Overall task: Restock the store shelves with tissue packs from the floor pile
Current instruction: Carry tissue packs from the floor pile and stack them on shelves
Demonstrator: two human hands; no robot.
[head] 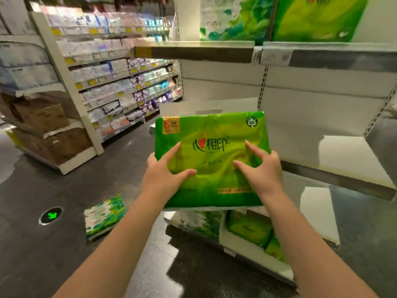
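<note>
Both hands, left (pixel 165 168) and right (pixel 261 168), grip a green tissue pack (pixel 212 160) before white shelves (pixel 343 151) above dark floor (pixel 43 190).

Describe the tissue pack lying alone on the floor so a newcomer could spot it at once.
Start at the dark aisle floor left of the person's arms, beside the round green arrow marker. The lone tissue pack lies just right of it. Its white wrapper with green leaf print differs from the solid green pack held up in both hands.
</note>
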